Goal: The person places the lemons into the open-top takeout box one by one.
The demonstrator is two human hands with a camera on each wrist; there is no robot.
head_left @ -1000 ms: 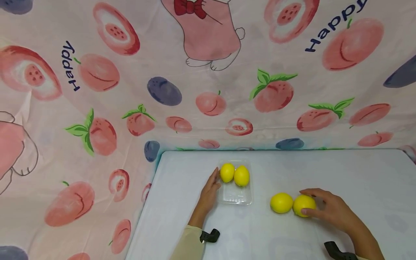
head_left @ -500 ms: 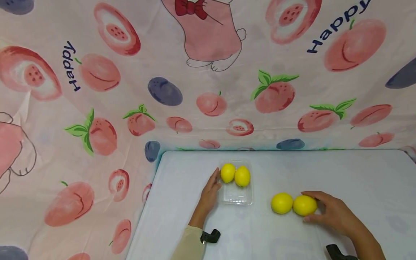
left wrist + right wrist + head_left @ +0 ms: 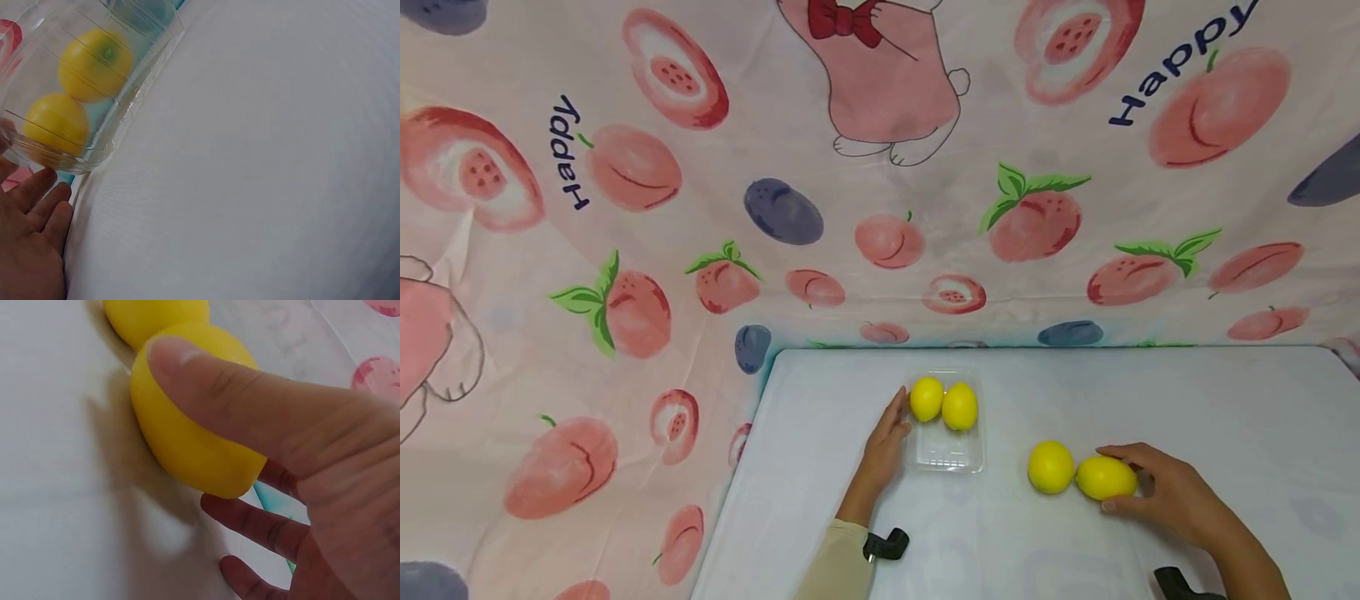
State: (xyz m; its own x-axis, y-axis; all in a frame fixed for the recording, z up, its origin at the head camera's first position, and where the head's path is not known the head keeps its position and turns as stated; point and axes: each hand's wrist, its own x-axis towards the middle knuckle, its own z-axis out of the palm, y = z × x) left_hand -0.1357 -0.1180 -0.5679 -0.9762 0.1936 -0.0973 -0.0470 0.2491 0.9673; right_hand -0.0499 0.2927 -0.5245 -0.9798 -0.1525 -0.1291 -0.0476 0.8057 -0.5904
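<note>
My right hand (image 3: 1172,492) grips a yellow lemon (image 3: 1107,478) between thumb and fingers, over the right half of the table. In the right wrist view the thumb lies across this lemon (image 3: 194,437), its shadow on the white surface. A second lemon (image 3: 1051,467) sits right at its left end. My left hand (image 3: 883,446) has its fingers extended along the left side of a clear plastic container (image 3: 945,458). Two lemons lie in the container's far half, a left one (image 3: 927,398) and a right one (image 3: 959,407). The left wrist view shows fingertips (image 3: 44,178) at the container's end.
The white table (image 3: 1000,550) ends at the back against a pink fruit-print cloth (image 3: 820,150), which also hangs along the left side. A black wrist camera mount (image 3: 886,545) sits on the left wrist, another (image 3: 1180,583) by the right.
The right hand's thumb has moved from on top of the lemon to its near side, and the lemon has turned lengthwise. The neighbouring lemon has rotated slightly. The left hand stays put.
</note>
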